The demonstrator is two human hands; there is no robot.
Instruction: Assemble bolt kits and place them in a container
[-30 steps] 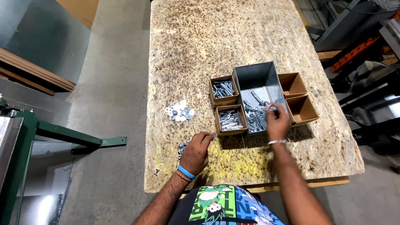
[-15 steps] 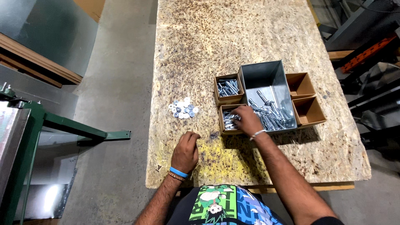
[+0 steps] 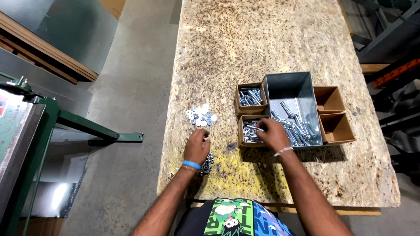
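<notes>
The right hand (image 3: 272, 133) is laid over the nearer small cardboard box (image 3: 249, 131), fingers curled down among the short bolts in it, though whether a bolt is actually pinched cannot be told from this angle. Just beyond it a second small box (image 3: 250, 97) is seen holding a similar lot of bolts, and beside both stands the grey metal bin (image 3: 291, 89), in which a good many longer bolts are left lying loose. On the far side of the bin two brown boxes (image 3: 336, 127) are found with nothing in them, so the sorting appears to be only partly done. The left hand (image 3: 197, 146) is rested on the table (image 3: 271, 39) near its front edge, loosely closed over a small dark cluster of hardware (image 3: 206, 161). A little way beyond it, a pile of washers and nuts (image 3: 200, 116) is left unboxed on the table
</notes>
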